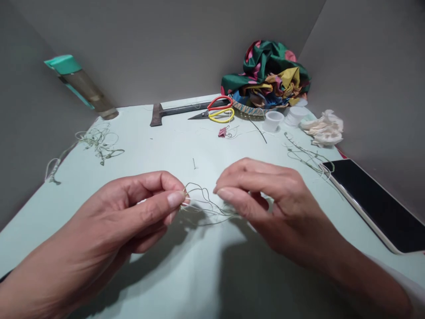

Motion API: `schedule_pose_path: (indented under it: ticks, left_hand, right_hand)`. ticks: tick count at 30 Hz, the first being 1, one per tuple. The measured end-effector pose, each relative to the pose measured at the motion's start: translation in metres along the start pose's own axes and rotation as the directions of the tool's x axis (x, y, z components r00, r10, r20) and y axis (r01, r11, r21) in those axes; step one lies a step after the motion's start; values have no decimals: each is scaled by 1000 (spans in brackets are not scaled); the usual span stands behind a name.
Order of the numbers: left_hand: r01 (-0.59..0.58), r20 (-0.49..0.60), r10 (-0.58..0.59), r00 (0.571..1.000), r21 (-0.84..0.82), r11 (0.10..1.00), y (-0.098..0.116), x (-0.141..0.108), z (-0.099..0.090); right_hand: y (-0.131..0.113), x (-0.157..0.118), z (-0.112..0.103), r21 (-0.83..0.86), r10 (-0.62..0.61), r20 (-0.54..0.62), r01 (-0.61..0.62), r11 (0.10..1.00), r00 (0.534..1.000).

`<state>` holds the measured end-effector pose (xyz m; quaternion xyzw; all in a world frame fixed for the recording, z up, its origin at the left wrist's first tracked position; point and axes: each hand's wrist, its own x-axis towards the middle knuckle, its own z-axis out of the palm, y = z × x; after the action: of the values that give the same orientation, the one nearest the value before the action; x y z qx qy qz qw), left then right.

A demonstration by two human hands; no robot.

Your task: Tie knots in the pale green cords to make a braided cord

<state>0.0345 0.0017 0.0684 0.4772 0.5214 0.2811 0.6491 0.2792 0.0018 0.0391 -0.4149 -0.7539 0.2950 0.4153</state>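
Observation:
Thin green and white cords (pixel 207 206) run between my two hands above the pale table. My left hand (pixel 142 212) pinches one end of them between thumb and forefinger. On the right, my right hand (pixel 265 195) is closed, thumb tip near the forefinger; the cords pass beneath it, and what its fingertips hold, if anything, is too small to make out. A nail (pixel 194 163) stands upright in the table just beyond the hands.
At the back lie a hammer (pixel 179 109), scissors (pixel 212 114), a pink clip (pixel 222 132), a cloth-filled basket (pixel 252 109) and small cups (pixel 273 120). A bottle (pixel 88 88) and tangled cords (pixel 99 141) are left; crumpled tissue (pixel 325 128) and a phone (pixel 378 201) right.

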Motion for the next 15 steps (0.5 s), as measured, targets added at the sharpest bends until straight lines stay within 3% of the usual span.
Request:
schedule_pose_path:
  ticks: [3, 9, 15]
  left_hand:
    - [4, 13, -5, 1000, 10, 1000, 0, -2, 1]
    - [48, 22, -49, 999, 40, 998, -2, -2, 0]
    - [63, 62, -65, 996, 44, 997, -3, -3, -3]
  right_hand:
    - [-3, 0, 0, -6, -9, -82, 9, 1000, 997]
    - [-4, 1, 12, 208, 10, 75, -26, 978, 997]
    - [-7, 2, 12, 362, 42, 133, -88, 928, 990]
